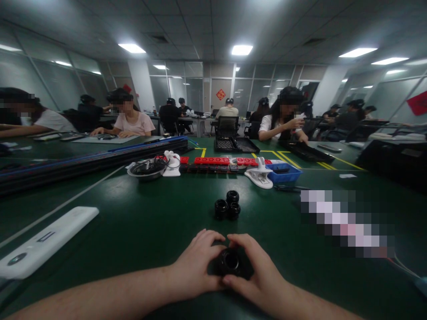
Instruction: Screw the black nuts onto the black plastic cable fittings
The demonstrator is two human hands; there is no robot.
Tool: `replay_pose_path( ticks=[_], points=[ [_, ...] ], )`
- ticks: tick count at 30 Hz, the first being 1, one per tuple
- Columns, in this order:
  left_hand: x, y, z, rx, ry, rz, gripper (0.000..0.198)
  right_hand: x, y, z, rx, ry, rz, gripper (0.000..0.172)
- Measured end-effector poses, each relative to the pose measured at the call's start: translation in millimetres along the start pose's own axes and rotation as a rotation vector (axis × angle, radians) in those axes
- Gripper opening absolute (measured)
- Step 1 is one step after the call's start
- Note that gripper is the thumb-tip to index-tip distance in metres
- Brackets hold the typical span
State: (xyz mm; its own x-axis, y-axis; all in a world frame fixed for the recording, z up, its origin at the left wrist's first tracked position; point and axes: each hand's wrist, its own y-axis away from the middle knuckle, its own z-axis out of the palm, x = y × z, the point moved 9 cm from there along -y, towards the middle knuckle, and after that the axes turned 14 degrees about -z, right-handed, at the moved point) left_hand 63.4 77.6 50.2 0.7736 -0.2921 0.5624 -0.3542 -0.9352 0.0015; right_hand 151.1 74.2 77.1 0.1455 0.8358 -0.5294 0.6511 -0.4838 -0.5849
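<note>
Green tabletop (143, 226), seen from above wearer's forearms. Left hand (195, 262) and right hand (262, 269) curve around black ring-shaped part (230, 261), which sits between them near table's front edge, round opening visible. Fingers bent, thumbs close together on near side; shadow hides contact, so cannot tell whether either hand grips. Just beyond, three similar black parts (230, 208) cluster together. Farther back: metal bowl (143, 175), red row (211, 161), white clip (259, 175), blue bin (287, 176). Long white device (55, 240) at left.
</note>
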Motion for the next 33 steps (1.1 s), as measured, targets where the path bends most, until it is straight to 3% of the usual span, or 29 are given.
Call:
replay_pose_path(
  ticks=[7, 11, 15, 20, 24, 33],
  points=[
    [1, 0, -2.2, 0.009, -0.009, -0.010, 0.046, -17, -3, -7, 0.066, -0.018, -0.132, 0.053],
    [2, 2, -2.9, 0.008, -0.001, 0.010, 0.048, -17, -4, -2, -0.019, 0.001, -0.102, 0.062],
    [0, 2, -2.4, 0.005, -0.012, 0.002, 0.044, -9, -2, -2, -0.014, 0.050, -0.061, 0.069],
    [2, 1, -1.4, -0.017, -0.013, 0.002, 0.045, -2, -1, 2, -0.035, 0.013, -0.014, 0.058],
    [4, 2, -4.8, 0.005, -0.001, -0.006, 0.046, -9, -2, -1, 0.003, -0.026, -0.065, 0.053],
    [1, 0, -0.4, -0.020, -0.009, 0.022, 0.048, -11, -5, 5, -0.082, -0.008, -0.063, 0.067]
  ],
)
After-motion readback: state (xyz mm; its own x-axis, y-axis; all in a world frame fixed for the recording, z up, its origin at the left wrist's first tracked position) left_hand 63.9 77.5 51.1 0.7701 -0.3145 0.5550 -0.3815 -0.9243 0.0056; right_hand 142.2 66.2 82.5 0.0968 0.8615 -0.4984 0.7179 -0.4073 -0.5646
